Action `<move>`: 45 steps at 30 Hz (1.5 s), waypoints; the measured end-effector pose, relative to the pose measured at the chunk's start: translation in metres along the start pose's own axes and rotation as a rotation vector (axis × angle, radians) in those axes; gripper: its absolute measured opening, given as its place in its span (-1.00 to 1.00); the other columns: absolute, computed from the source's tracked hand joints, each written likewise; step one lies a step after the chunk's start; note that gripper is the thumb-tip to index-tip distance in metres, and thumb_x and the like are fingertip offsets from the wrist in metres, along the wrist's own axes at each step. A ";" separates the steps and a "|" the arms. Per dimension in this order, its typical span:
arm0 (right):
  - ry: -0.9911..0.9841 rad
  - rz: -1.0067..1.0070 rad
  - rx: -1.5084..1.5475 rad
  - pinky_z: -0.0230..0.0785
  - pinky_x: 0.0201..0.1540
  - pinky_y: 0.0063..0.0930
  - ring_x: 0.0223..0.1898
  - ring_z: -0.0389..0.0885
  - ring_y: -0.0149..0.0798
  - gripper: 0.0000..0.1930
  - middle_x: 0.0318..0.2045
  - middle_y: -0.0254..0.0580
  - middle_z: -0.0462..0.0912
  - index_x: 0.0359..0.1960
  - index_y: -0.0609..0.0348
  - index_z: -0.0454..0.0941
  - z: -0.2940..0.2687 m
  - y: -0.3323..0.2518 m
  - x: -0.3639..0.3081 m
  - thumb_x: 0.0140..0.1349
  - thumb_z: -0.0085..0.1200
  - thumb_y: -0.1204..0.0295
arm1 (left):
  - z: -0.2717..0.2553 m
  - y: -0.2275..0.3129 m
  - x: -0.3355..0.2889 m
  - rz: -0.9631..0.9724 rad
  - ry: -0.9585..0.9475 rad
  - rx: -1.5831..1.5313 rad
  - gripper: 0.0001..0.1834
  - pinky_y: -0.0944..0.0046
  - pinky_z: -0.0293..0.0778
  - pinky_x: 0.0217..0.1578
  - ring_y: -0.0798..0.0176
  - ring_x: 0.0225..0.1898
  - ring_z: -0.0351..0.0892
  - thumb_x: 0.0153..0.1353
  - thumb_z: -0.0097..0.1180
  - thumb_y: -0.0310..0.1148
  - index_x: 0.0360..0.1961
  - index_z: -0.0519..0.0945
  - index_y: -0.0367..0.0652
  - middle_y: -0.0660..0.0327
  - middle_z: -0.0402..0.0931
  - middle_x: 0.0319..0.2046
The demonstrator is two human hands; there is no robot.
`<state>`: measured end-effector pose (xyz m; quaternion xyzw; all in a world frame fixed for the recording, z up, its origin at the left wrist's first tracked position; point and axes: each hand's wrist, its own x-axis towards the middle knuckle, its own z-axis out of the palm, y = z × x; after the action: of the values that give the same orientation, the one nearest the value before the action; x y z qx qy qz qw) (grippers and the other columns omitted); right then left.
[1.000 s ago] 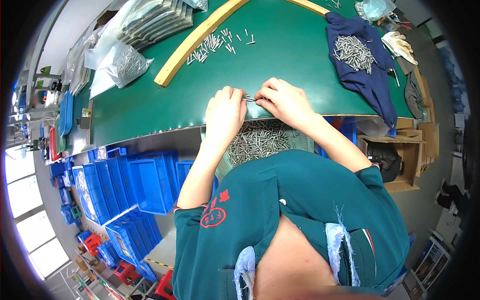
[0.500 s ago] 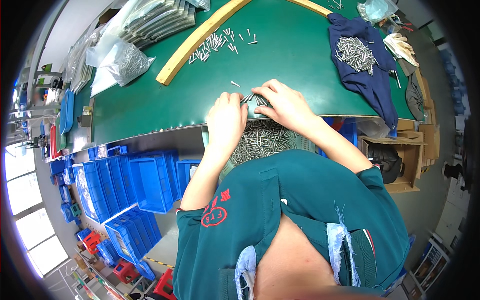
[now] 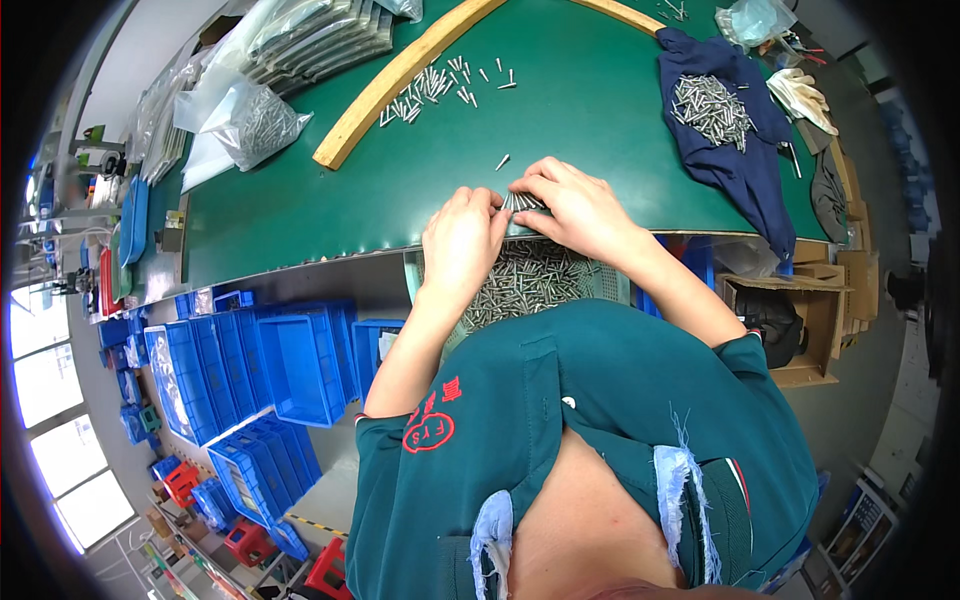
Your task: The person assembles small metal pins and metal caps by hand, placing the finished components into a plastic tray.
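Observation:
At the near edge of the green table (image 3: 300, 215), my left hand (image 3: 462, 238) and my right hand (image 3: 578, 212) are close together around a small bunch of silver metal pins (image 3: 522, 203). The fingers of both hands are curled, their tips at the two sides of the bunch. My left thumb and fingertips press in from the left; my right thumb and fingers bend over the right end. A single loose pin (image 3: 503, 162) lies just beyond the bunch. Below the table edge, a pale green basket (image 3: 622, 290) holds a mass of similar pins (image 3: 530, 280), partly hidden by my forearms and shirt.
Scattered pins (image 3: 430, 85) lie beside a wooden strip (image 3: 370, 110). A navy cloth (image 3: 690, 55) at the right carries a heap of pins (image 3: 712, 108), with a glove (image 3: 802, 98) beyond. Plastic bags (image 3: 260, 125) sit at far left; blue crates (image 3: 310, 365) stand below.
My left hand has moved right, closer to my right hand, and the bunch between them is tighter. The loose pin has shifted right and turned.

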<state>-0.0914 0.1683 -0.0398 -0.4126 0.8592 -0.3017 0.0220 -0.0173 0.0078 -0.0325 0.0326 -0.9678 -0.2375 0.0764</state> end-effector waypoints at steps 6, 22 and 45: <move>0.116 -0.082 -0.107 0.43 -0.26 -0.36 -0.26 0.51 -0.28 -0.79 -0.30 -0.36 0.48 -0.27 -0.04 0.59 0.009 -0.005 0.001 0.06 0.17 0.24 | -0.001 -0.001 -0.006 0.035 0.066 0.018 -0.87 0.17 0.45 -0.34 0.15 -0.37 0.56 0.14 0.09 -0.33 -0.33 0.57 -0.14 0.15 0.48 -0.44; -0.034 -0.056 -0.031 0.43 -0.26 -0.38 -0.26 0.52 -0.28 -0.83 -0.31 -0.42 0.53 -0.29 -0.01 0.59 -0.008 -0.007 -0.025 0.08 0.13 0.30 | 0.031 -0.014 -0.025 -0.741 -0.702 -1.974 -0.65 0.09 0.53 -0.02 0.06 -0.09 0.57 0.35 -0.14 -0.33 -0.01 0.37 -0.45 -0.11 0.51 -0.13; 0.051 0.118 0.449 0.48 -0.24 -0.46 -0.27 0.57 -0.27 -0.56 -0.19 -0.19 0.52 0.11 0.01 0.40 -0.022 -0.009 -0.011 0.15 0.01 0.59 | 0.012 0.010 0.002 -0.438 -0.444 -1.392 -0.64 0.32 0.52 -0.11 0.22 -0.08 0.57 0.36 -0.16 -0.24 -0.02 0.45 -0.31 0.05 0.54 -0.12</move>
<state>-0.0847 0.1829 -0.0189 -0.3388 0.7933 -0.4939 0.1091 -0.0220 0.0217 -0.0386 0.1198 -0.5587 -0.8037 -0.1659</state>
